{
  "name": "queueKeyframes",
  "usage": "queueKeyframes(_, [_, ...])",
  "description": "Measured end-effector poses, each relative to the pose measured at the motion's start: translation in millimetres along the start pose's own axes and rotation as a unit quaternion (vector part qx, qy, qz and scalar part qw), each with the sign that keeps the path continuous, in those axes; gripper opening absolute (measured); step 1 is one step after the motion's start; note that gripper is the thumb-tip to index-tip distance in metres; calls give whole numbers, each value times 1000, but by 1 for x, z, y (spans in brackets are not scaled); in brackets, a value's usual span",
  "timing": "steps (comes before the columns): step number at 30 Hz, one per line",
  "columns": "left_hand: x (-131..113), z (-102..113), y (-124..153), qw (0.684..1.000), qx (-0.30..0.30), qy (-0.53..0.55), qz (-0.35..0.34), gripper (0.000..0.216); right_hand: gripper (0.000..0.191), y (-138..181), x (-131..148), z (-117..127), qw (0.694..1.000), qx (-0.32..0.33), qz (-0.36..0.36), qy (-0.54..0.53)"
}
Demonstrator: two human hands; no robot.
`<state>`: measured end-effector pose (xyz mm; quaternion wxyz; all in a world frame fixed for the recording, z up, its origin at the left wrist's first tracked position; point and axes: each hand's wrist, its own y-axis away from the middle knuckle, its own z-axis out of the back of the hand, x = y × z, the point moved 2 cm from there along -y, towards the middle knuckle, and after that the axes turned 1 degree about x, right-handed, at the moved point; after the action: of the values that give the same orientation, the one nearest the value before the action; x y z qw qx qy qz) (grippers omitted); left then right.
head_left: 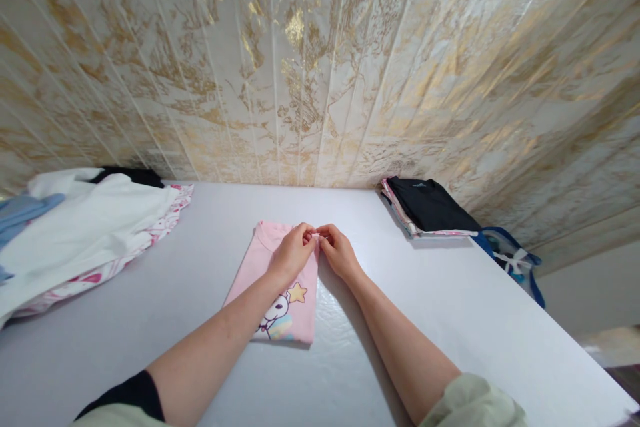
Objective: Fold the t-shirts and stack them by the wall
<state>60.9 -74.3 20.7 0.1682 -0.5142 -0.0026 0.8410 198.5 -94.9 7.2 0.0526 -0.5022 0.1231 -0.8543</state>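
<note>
A small pink garment point(260, 260) with a cartoon print and a yellow star lies folded lengthwise on the white table point(450, 307), in the middle. My left hand point(293, 253) rests on its far right part, fingers pinched on the cloth's top right corner. My right hand point(337, 250) meets it from the right, also pinching that same corner. Both forearms reach in from the near edge.
A loose heap of white, pink-patterned, blue and black clothes point(85, 227) lies at the table's left. A neat stack with a black garment on top point(427, 207) sits at the far right, beside a blue bag point(510, 253). A marbled panel wall point(320, 60) stands behind.
</note>
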Motion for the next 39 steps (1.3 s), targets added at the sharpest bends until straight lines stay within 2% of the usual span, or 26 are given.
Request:
queueKeyframes(7, [5,-1,2,998,3,-62,-13,7,21,1,-3,-1,1000,-8,5,-18])
queueKeyframes(14, [10,-3,0,997,-1,-68,19,9,21,0,-3,-1,1000,-14,2,-14])
queueKeyframes(21, [12,-2,0,997,17,-79,-14,4,22,1,-3,-1,1000,-8,1,-15])
queueKeyframes(25, [13,-3,-1,994,30,-97,-33,11,22,0,-4,-1,1000,-9,6,-14])
queueKeyframes(33, [20,-3,-8,999,30,-14,-18,18,14,4,9,1,1000,-5,-1,29])
queueKeyframes(39, [22,-4,-11,999,26,26,-32,20,18,6,10,-1,999,23,-8,36])
